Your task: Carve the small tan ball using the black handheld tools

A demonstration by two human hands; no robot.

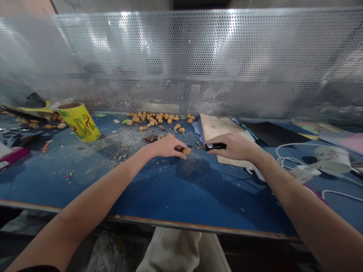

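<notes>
Near the middle of the blue table, my left hand (169, 146) is closed around a small tan, round-ended piece (186, 151) that pokes out to the right past the fingers; a dark part lies beside it in the grip. A short gap away, my right hand (234, 146) grips a black tool (217, 146) with a shiny metal part at its left end, pointing toward the left hand. The tool's exact kind cannot be made out. Behind the left hand lies a heap of similar tan round pieces (160, 119). Crumbs and chips are scattered around it.
A yellow printed tube (79, 122) leans at the left. Tan cardboard (224, 130) lies under the right hand, with a black sheet (273, 133) beyond. White cables and a power strip (306, 172) sit at the right. A perforated metal screen (198, 60) stands along the back.
</notes>
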